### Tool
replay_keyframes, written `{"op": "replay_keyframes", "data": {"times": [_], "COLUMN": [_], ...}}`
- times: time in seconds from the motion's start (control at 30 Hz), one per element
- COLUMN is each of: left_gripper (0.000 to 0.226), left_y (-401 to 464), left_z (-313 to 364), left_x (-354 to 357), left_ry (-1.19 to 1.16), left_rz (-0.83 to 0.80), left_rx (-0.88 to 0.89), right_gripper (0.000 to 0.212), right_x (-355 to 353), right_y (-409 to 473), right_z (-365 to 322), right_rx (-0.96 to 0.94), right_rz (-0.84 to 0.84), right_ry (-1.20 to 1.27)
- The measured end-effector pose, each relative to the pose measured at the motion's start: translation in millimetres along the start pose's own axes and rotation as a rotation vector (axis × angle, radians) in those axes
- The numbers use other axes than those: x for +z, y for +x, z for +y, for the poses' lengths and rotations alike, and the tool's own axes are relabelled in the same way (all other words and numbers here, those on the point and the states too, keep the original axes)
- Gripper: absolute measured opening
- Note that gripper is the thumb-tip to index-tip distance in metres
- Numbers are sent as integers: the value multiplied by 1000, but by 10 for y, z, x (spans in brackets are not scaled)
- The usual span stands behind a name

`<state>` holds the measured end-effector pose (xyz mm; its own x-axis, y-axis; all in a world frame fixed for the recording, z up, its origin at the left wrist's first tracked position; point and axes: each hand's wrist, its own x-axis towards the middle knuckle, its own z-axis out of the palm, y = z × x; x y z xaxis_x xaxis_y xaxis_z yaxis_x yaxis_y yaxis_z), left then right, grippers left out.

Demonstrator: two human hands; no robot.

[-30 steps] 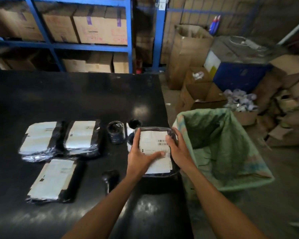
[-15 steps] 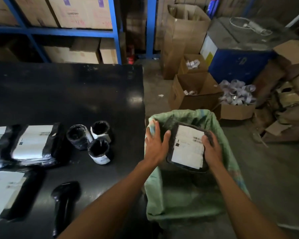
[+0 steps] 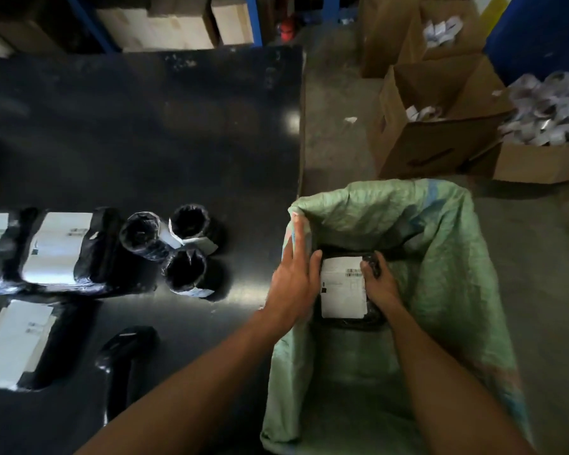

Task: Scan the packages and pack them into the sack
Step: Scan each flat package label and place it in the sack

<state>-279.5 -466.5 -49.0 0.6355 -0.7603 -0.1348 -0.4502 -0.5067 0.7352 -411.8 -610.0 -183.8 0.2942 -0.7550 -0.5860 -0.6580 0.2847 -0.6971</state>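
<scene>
A black plastic package with a white label (image 3: pixel 342 287) is inside the mouth of the green woven sack (image 3: pixel 440 257) beside the table. My right hand (image 3: pixel 380 284) grips the package's right edge, thumb on top. My left hand (image 3: pixel 293 284) lies flat with fingers spread against the sack's left rim, touching the package's left side. On the black table (image 3: pixel 178 142) lie three flat labelled packages (image 3: pixel 60 247) at the left and three round black-wrapped packages (image 3: pixel 184 274) in the middle. A black handheld scanner (image 3: pixel 125 362) lies near the front edge.
Open cardboard boxes (image 3: pixel 440 126) with paper scraps stand on the concrete floor behind the sack. A blue rack with cartons (image 3: pixel 178 21) runs along the back of the table. Bare floor lies to the right of the sack.
The package went from the table's right edge into the sack and is now lower inside it. My left hand let go of it and moved to the sack's rim. The view tilted down.
</scene>
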Motion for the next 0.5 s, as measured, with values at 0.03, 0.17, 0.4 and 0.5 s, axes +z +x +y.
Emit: {"op": "replay_keyframes", "data": {"times": [0.03, 0.17, 0.4, 0.5], "left_gripper": [72, 71, 71, 73], "left_y": [-9, 8, 13, 24], "left_z": [-33, -122, -123, -124], "left_x": [-16, -35, -44, -31], "left_ry": [-9, -38, -21, -10], "left_rz": [-1, -19, -21, -17], "left_rx": [18, 64, 33, 60], "right_gripper": [61, 58, 57, 58], "right_x": [92, 436, 644, 644], "right_y": [92, 388, 673, 715], "right_z": [15, 116, 332, 271], "right_rx": [22, 87, 204, 292], "right_rz": [-6, -20, 31, 7], "right_ry": [-7, -16, -221, -293]}}
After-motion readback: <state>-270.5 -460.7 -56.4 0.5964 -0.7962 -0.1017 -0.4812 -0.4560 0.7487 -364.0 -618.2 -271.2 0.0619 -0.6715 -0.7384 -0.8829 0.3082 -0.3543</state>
